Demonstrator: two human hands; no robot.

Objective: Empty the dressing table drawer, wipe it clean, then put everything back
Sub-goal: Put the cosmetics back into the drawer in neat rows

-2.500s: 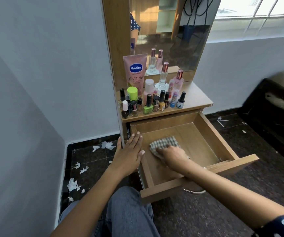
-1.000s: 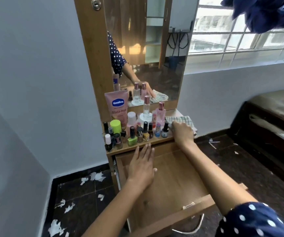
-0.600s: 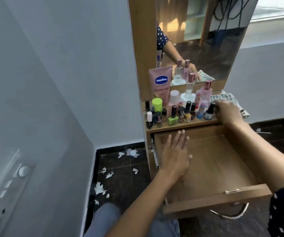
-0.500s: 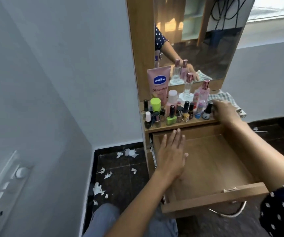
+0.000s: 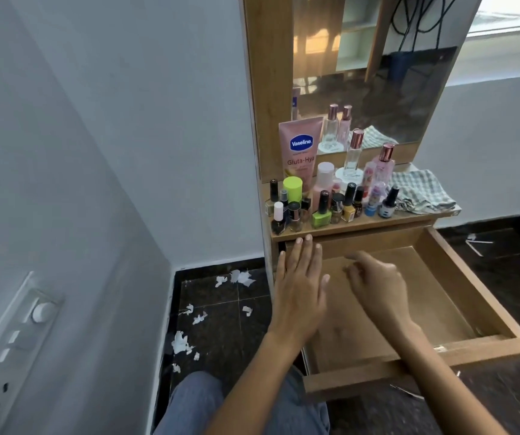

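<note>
The wooden drawer (image 5: 459,277) of the dressing table stands pulled out, nothing lying inside it. My left hand (image 5: 299,287) lies flat with straight fingers over the drawer's left edge. My right hand (image 5: 374,284) hovers over the drawer's inside, fingers loosely bent, holding nothing. The checked cloth (image 5: 421,191) lies crumpled on the right end of the table top (image 5: 409,219). Several nail polish bottles (image 5: 321,211), perfume bottles (image 5: 354,152) and a pink Vaseline tube (image 5: 299,149) crowd the top's left and middle.
A mirror (image 5: 371,67) rises behind the table top. A grey wall with a switch panel (image 5: 17,337) is at the left. Torn white paper scraps (image 5: 183,340) litter the dark tiled floor (image 5: 227,324) left of the drawer. My jeans-clad knee (image 5: 196,400) is below.
My right hand let go of the cloth on the table top and came down left over the drawer. My left hand stayed on the drawer's left edge.
</note>
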